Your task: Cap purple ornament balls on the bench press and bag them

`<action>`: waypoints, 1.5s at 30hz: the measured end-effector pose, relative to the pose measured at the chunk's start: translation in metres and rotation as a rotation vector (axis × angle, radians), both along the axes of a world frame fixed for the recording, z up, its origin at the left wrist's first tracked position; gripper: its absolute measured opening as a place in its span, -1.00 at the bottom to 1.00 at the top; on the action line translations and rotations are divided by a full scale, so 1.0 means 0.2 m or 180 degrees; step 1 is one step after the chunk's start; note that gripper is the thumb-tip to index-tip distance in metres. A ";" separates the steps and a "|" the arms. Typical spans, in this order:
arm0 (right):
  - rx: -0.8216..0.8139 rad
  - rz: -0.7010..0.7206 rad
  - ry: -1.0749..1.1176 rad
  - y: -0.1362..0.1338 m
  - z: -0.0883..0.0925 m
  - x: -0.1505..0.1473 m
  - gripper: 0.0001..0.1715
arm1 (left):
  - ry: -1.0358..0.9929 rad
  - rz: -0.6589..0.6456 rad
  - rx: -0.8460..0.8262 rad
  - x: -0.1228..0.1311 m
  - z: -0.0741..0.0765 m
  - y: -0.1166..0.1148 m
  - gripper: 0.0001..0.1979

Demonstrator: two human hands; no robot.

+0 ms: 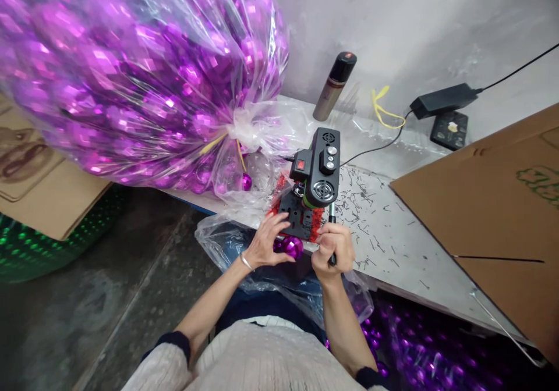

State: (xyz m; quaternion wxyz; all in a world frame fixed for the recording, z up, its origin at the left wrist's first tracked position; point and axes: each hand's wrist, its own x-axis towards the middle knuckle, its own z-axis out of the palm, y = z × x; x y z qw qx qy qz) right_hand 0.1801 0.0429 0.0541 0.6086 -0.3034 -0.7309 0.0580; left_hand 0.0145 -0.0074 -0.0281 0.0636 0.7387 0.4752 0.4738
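Observation:
A small black benchtop machine (324,167) with a red switch and two round vents stands at the table's front edge. My right hand (335,248) is wrapped round its black-gripped lever (332,219). My left hand (266,242) curls about a shiny purple mirror ball (292,248), thumb at its near side and fingers reaching to the slotted black plate (299,219). Part of another purple ball shows between that hand and the first ball. Red material (315,222) lies under the plate.
A big clear bag of purple balls (174,82) sits at left. Dark bits (367,216) litter the table. Behind are a spray can (334,88), yellow tie (384,112) and power adapter (445,100). A cardboard box (489,193) stands right; purple balls (419,350) lie below.

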 end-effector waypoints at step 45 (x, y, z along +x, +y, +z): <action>0.0066 -0.0148 -0.0085 0.01 0.07 0.00 -0.73 | -0.4242 -0.0023 -0.2244 -0.06 0.09 0.11 -0.52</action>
